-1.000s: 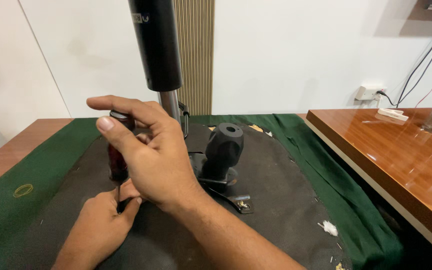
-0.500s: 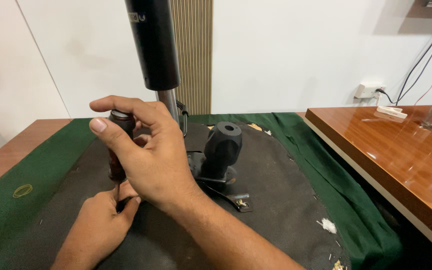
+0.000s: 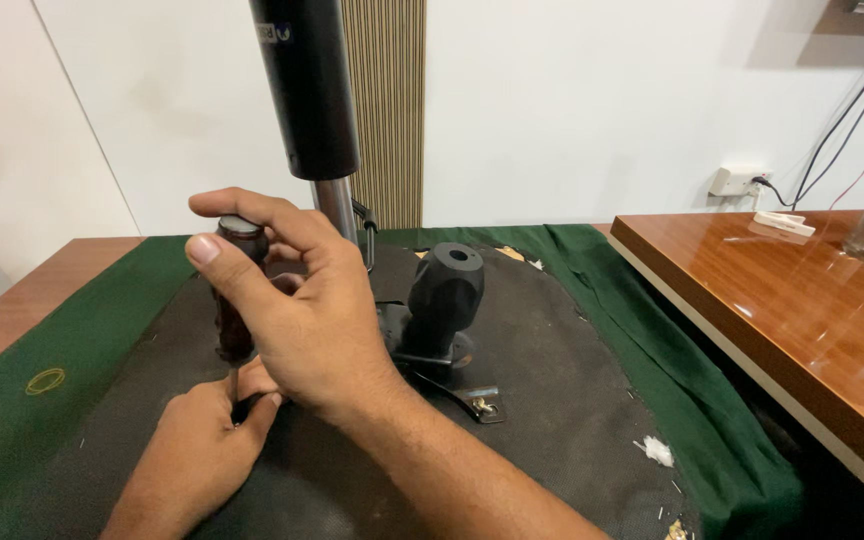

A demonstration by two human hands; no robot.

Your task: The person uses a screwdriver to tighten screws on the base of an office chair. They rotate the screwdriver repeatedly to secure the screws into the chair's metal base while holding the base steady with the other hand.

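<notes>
A screwdriver stands upright on the black fabric chair base, its dark red-brown handle topped by a pale cap. My right hand wraps the handle's top, thumb and forefinger curled round it. Lower down, my left hand pinches the thin metal shaft near the tip, against the fabric. Just behind my right hand rises the black gas-lift cylinder with its shiny steel rod. A black plastic knob-like bracket on a metal plate sits to the right of my hands.
A green cloth lies under the base on a brown table. A glossy wooden desk stands at the right, with a wall socket and cables behind it. Bits of white fluff lie on the fabric. A rubber band rests at left.
My right hand has shifted slightly on the handle top, thumb moving leftward as in a turn. The left hand keeps its place at the shaft.
</notes>
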